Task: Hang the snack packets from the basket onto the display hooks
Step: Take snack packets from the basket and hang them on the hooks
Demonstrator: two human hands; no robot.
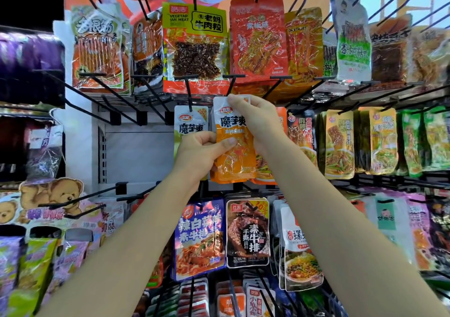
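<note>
A white-topped, orange-bottomed glossy plastic snack packet [232,141] is being held up between both hands in front of the middle row of the display rack; the left hand [198,155] is gripping its lower left edge, with the thumb lying across the orange front and the other fingers curled behind; the right hand [258,122] is pinching its upper right corner, just below a black wire display hook [232,85] that is jutting out from the row above. The packet is carrying a small red oval logo and large dark characters on the white upper part, while the orange lower part is crinkling and catching the light; it is tilting slightly, its top leaning left. Whether its top hole is already on the hook is not something the view is showing, since the right fingers are covering that corner. Just to its left a matching white snack packet [191,122] is hanging on its own hook [188,93], partly hidden behind the left hand. Both forearms are reaching up and inward from the bottom corners of the view, bare, converging on the packet at about mid-height of the rack.
</note>
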